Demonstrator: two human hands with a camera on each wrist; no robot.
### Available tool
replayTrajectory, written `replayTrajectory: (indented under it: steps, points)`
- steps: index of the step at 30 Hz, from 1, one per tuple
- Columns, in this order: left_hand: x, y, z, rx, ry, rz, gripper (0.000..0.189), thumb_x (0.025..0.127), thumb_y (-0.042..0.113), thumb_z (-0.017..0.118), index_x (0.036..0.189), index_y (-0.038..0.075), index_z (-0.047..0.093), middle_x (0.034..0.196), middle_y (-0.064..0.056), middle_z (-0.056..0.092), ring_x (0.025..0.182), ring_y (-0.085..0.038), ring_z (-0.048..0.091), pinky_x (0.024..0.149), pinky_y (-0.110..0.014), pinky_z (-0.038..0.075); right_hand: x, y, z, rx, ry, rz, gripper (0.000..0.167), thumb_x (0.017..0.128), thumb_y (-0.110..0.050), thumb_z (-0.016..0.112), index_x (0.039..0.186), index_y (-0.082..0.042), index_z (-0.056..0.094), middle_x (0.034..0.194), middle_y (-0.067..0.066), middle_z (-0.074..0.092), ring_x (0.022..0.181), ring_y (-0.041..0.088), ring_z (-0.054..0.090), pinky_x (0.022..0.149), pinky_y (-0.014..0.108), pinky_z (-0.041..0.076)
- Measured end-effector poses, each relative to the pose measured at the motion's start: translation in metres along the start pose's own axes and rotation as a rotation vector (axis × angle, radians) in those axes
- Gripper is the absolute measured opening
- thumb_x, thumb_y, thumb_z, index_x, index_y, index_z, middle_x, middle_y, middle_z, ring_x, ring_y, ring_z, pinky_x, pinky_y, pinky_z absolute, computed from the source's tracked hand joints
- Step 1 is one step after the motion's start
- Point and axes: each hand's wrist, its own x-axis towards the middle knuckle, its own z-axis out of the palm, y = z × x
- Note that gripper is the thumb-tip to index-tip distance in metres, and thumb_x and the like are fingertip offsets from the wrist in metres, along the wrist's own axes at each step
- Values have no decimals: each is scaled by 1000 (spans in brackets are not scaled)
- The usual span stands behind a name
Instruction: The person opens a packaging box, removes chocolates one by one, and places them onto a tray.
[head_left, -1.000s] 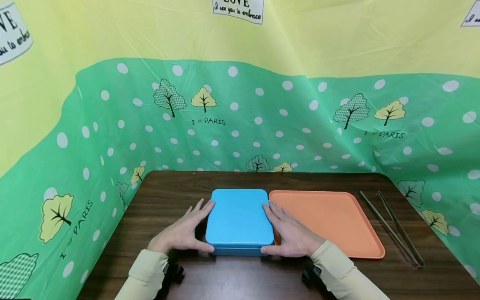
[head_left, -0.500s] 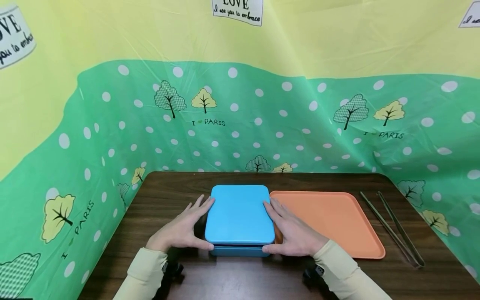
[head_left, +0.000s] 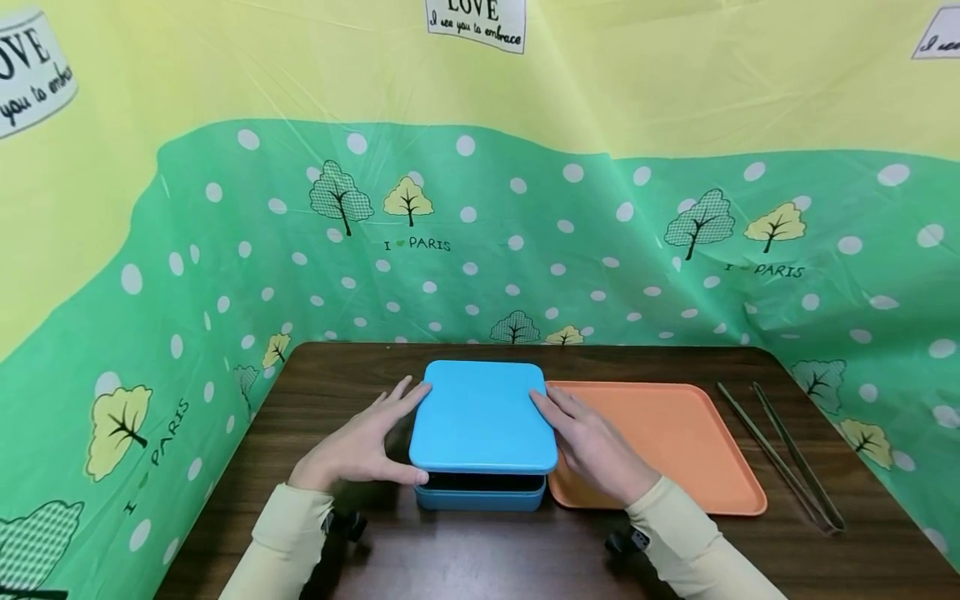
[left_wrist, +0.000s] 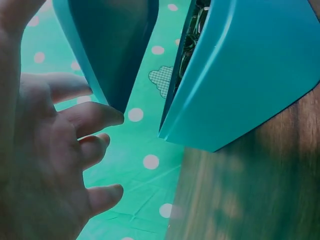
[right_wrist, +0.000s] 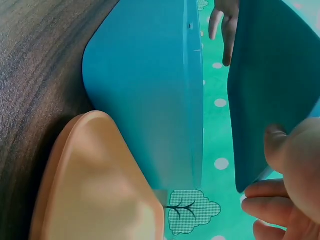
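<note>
A bright blue rectangular lid [head_left: 483,417] is raised off its blue box [head_left: 480,498], and a dark gap shows between them at the front. My left hand [head_left: 358,446] grips the lid's left edge, thumb at the near corner and fingers spread along the side. On the other side my right hand [head_left: 598,446] holds the lid's right edge; in the right wrist view its thumb [right_wrist: 274,145] presses the lid's inner face. Through the gap in the left wrist view, dark green shiny contents [left_wrist: 190,45] show inside the box; most of them are hidden.
An orange tray [head_left: 660,450] lies flat just right of the box. Farther right, metal tongs [head_left: 795,467] rest on the dark wooden table [head_left: 352,375]. A green and yellow printed cloth [head_left: 465,208] hangs behind the table and along its sides.
The lid was seated on the box and has risen, with the front gap widening. Both hands moved up with it, and the right thumb has gone from the front corner to out of head view.
</note>
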Motion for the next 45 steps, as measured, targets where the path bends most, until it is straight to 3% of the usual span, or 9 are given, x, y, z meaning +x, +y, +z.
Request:
replayTrajectory:
  steps: [5,9,13,17,23,32,36,41,45]
  points:
    - [3,1,-2,35,41,21,120,75,46,95,169,29,23,176,-7,15,161,-40,12,121,-74,17,2,-1,-1,8,19,-3,59,89,11,72,145,3,59,136,29,63,118,40,69,86,45,62]
    - [9,0,-2,94,188,103,87,87,21,89,162,20,43,162,-11,47,154,-40,36,111,-66,42,3,-3,-3,-1,39,0,56,87,12,74,141,3,63,128,22,69,108,33,73,81,40,63]
    - [18,0,0,182,389,211,50,94,-2,76,141,11,67,133,-13,72,134,-36,61,87,-48,60,6,-7,-8,9,59,35,52,86,13,74,136,2,65,119,18,72,98,29,75,74,38,64]
    - [21,2,2,219,501,249,30,93,-1,77,120,11,78,114,-7,79,96,-19,77,77,-38,62,11,-11,-12,38,80,107,33,94,5,74,126,-1,68,109,12,72,85,20,70,68,33,62]
    - [23,7,5,205,463,242,9,102,15,72,93,17,73,77,12,64,64,-4,51,58,-25,46,17,-13,-16,66,116,229,6,104,-8,65,106,-4,68,85,0,60,71,9,54,59,24,52]
    - [26,13,12,62,415,290,26,106,14,65,81,19,60,69,10,45,60,-7,47,55,-23,44,22,-10,-18,348,52,497,37,115,-25,47,81,-12,54,63,-4,43,53,11,43,50,27,39]
    - [26,14,15,-14,417,253,6,102,10,69,102,11,75,75,10,62,63,-4,56,57,-23,51,22,-6,-18,439,53,564,41,115,-30,44,83,-10,59,64,-1,50,58,14,52,55,29,47]
    - [26,17,18,-101,404,182,54,100,8,71,151,3,53,90,6,73,70,-6,62,64,-26,55,20,-2,-19,510,56,572,36,115,-25,46,119,3,69,76,7,64,67,11,64,62,27,57]
    - [26,17,19,-153,344,155,67,103,13,69,162,12,39,94,2,69,70,-10,61,65,-28,56,19,0,-22,519,10,522,59,111,-27,56,160,1,38,85,6,65,66,12,58,58,25,50]
